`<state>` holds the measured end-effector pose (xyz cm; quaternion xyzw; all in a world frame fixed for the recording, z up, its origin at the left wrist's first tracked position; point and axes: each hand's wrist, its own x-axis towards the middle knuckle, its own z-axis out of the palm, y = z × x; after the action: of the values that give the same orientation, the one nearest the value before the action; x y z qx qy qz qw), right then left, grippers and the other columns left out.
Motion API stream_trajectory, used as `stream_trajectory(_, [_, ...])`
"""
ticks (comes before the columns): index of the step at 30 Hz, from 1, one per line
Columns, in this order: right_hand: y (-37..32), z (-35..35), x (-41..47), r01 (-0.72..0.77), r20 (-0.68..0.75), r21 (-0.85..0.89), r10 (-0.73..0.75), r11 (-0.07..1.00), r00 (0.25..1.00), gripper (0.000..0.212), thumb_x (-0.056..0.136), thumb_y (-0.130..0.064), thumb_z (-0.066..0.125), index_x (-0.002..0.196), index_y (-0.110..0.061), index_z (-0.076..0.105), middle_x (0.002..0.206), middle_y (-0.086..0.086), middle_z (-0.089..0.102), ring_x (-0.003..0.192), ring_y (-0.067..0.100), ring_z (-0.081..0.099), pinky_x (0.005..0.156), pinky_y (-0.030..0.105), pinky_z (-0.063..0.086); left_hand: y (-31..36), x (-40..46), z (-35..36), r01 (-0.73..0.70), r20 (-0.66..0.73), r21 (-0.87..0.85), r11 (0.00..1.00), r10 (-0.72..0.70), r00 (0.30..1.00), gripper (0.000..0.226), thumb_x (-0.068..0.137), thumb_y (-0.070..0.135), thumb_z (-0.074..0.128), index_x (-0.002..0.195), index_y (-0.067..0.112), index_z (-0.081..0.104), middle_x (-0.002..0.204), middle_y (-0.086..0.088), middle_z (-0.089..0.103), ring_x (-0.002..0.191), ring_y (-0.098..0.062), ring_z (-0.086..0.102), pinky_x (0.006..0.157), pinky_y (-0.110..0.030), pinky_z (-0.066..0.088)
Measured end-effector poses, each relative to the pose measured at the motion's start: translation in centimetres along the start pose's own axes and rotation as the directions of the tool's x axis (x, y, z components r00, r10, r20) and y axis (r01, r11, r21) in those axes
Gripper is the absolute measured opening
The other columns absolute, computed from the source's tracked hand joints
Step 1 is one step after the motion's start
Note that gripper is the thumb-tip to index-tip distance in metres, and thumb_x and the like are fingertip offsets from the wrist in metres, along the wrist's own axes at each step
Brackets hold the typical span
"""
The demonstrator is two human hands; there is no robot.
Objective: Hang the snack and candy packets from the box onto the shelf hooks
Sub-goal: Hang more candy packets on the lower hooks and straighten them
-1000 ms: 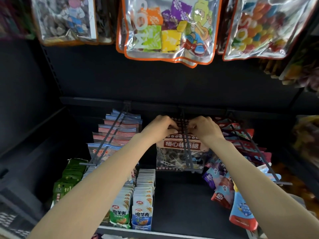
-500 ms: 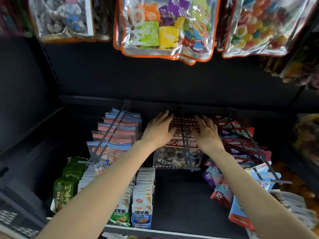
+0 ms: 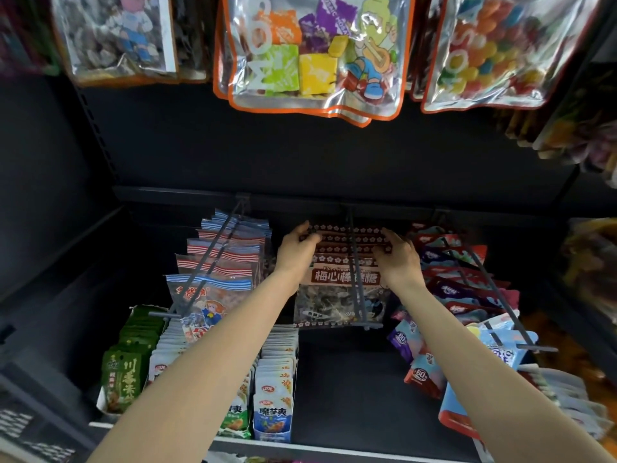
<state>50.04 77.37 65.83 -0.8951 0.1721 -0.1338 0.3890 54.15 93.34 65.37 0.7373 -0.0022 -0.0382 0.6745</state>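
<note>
Several plum candy packets [image 3: 344,279] hang on the middle hook [image 3: 354,262]. Left hand [image 3: 297,250] and right hand [image 3: 399,259], fingers extended, press the packets' top edges at either side of that hook. Push evenly rearward, keeping headers square.

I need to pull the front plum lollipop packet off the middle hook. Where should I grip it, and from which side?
Grip the front plum lollipop packet by its flat top band on both sides of the middle hook, from the front. It hangs facing you, and the hook's rod threads its centre, so probably slide it toward the rod's free tip.
</note>
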Motion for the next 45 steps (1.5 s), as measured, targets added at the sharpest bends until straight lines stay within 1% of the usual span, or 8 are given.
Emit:
stream_trajectory(5, [-0.2,-0.5,0.3,0.015,0.032,-0.058,-0.013,0.998,0.999,0.052,0.097,-0.018,0.047,0.147,-0.016,0.033,0.147,0.015,0.033,0.133,0.032,0.037,0.105,0.039,0.036,0.6,-0.4,0.1,-0.017,-0.035,0.197,0.98,0.024,0.999,0.048,0.096,0.023,0.048,0.143,0.019,0.038,0.143,-0.006,0.046,0.128,-0.022,0.046,0.107,-0.035,0.037])
stream_trajectory(9, [-0.5,-1.5,-0.1,0.126,0.003,-0.063,-0.126,0.99,0.992,0.048,0.097,-0.016,0.047,0.144,-0.014,0.037,0.147,0.012,0.033,0.135,0.03,0.032,0.107,0.037,0.033,2.0,-2.3,0.9,-0.236,-0.068,0.513,0.825,0.313,0.947,0.038,0.096,0.021,0.049,0.133,0.016,0.05,0.136,-0.008,0.048,0.126,-0.023,0.046,0.105,-0.03,0.037])
stream_trajectory(14, [-2.0,-4.0,-1.1,0.329,-0.064,-0.019,-0.33,0.944,0.942,0.04,0.093,-0.005,0.046,0.133,-0.009,0.05,0.135,0.014,0.046,0.126,0.03,0.043,0.101,0.028,0.033,5.1,-4.7,3.5,-0.429,0.11,0.619,0.657,0.469,0.876,0.026,0.092,0.02,0.054,0.117,0.016,0.06,0.123,-0.004,0.057,0.117,-0.018,0.052,0.099,-0.031,0.042])
stream_trajectory(19, [-2.4,-8.6,-2.3,0.392,-0.045,-0.109,-0.398,0.914,0.916,0.031,0.091,-0.005,0.049,0.12,-0.004,0.06,0.122,0.014,0.059,0.116,0.029,0.053,0.092,0.027,0.036,7.4,-6.8,6.8,-0.467,0.234,0.59,0.658,0.415,0.879,0.029,0.092,0.011,0.049,0.12,0.009,0.059,0.126,-0.01,0.057,0.12,-0.023,0.051,0.101,-0.029,0.038])
stream_trajectory(26, [1.7,-14.4,-3.1,0.239,-0.054,-0.16,-0.25,0.958,0.967,0.026,0.094,-0.008,0.047,0.11,-0.007,0.068,0.11,0.009,0.069,0.107,0.024,0.06,0.071,0.011,0.031,8.6,-8.6,11.6,-0.426,0.294,0.578,0.696,0.31,0.904,0.035,0.098,0.011,0.04,0.132,0.003,0.045,0.135,-0.017,0.048,0.125,-0.029,0.045,0.1,-0.031,0.036])
stream_trajectory(33, [8.3,-15.7,-1.1,0.033,-0.085,-0.092,-0.04,0.995,0.996,0.033,0.094,-0.009,0.046,0.124,-0.01,0.061,0.125,0.012,0.062,0.115,0.029,0.055,0.087,0.024,0.039,6.8,-6.7,14.8,-0.324,0.304,0.653,0.685,0.154,0.94,0.042,0.1,0.01,0.033,0.142,0.009,0.036,0.144,-0.014,0.039,0.129,-0.028,0.042,0.102,-0.031,0.037])
stream_trajectory(39, [10.8,-15.1,3.3,0.024,0.169,-0.116,-0.004,0.993,0.986,0.053,0.098,-0.035,0.046,0.146,-0.014,0.035,0.144,0.014,0.043,0.13,0.031,0.043,0.101,0.03,0.036,5.9,-4.1,17.4,-0.151,0.217,0.704,0.694,-0.008,0.976,0.038,0.103,0.023,0.031,0.132,0.001,0.044,0.135,-0.016,0.049,0.118,-0.028,0.051,0.087,-0.03,0.04])
stream_trajectory(45, [11.4,-14.4,6.2,0.167,0.346,-0.058,-0.138,0.984,0.928,0.043,0.094,-0.036,0.055,0.134,-0.022,0.051,0.125,0.009,0.061,0.113,0.027,0.058,0.092,0.031,0.046,5.2,-2.9,18.3,-0.066,0.172,0.672,0.738,-0.068,0.983,0.048,0.102,0.035,0.036,0.14,0.007,0.039,0.143,-0.013,0.043,0.126,-0.027,0.045,0.096,-0.03,0.038])
